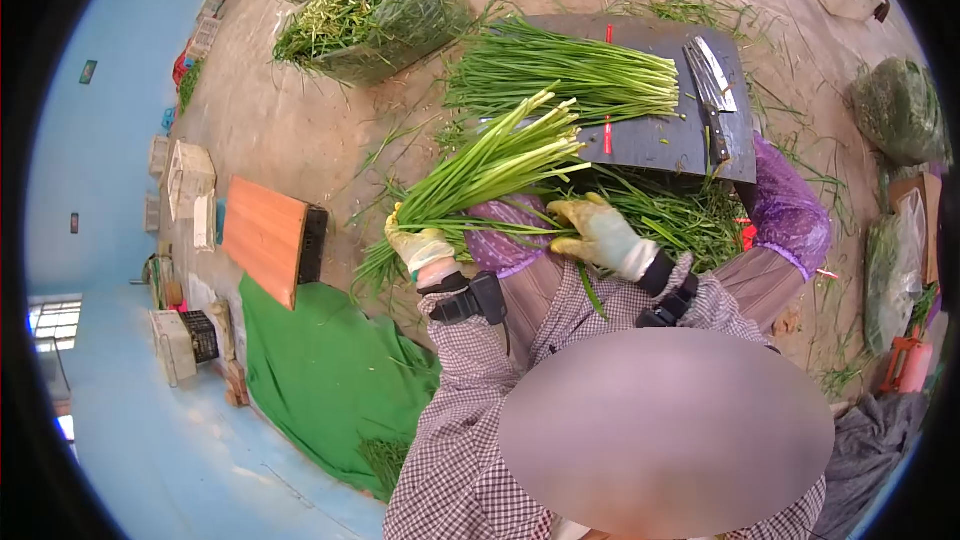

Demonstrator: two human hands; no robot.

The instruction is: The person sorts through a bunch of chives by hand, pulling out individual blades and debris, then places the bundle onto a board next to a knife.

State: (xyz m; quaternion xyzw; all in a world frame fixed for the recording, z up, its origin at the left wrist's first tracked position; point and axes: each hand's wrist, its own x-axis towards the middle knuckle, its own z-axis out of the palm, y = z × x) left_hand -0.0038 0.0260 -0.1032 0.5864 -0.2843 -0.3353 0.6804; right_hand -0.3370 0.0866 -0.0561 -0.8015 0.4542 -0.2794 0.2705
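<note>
The left hand and right hand clamp a chive bundle beside the board edge (knife well apart).

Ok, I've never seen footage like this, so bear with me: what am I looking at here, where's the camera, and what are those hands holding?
One camera, worn on a person's head, looks down through a round wide lens, so edges bend. No machine: just two gloved hands. The left hand grips a bunch of green stalks. The right hand lies on the stalks beside it; its grip is unclear. Ahead, a dark board carries a pile of greens and a cleaver. Bags of greens lie beyond.
</note>
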